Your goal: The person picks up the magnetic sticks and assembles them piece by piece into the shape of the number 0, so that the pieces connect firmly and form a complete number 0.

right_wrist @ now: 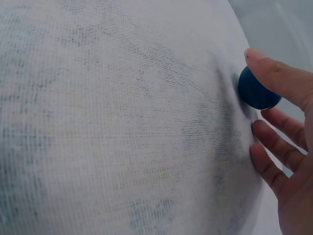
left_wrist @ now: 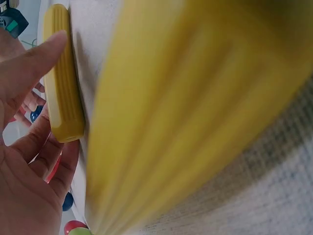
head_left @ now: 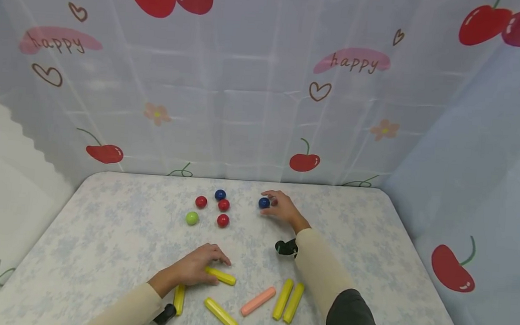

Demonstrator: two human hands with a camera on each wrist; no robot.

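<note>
In the head view my right hand [head_left: 284,208] reaches over the far side of the table, thumb and fingers spread around a small blue ball [head_left: 263,203]. The right wrist view has the thumb overlapping this blue ball [right_wrist: 258,89], the other fingers spread below it. My left hand [head_left: 196,266] hovers low over a ribbed yellow stick [head_left: 221,275], like modelling clay, partly hidden beneath it. Seen from the left wrist, the thumb overlaps that yellow stick [left_wrist: 63,83] while loosely bent fingers lie by its lower end. Another yellow stick [head_left: 179,299] lies under the left wrist.
Left of the right hand sit several balls: a second blue ball [head_left: 220,195], red balls [head_left: 222,221] and a green ball [head_left: 191,218]. Nearer lie a yellow stick [head_left: 221,314], a pink stick [head_left: 258,301] and two yellow sticks [head_left: 288,301]. A cherry-print curtain [head_left: 246,106] hangs behind the table.
</note>
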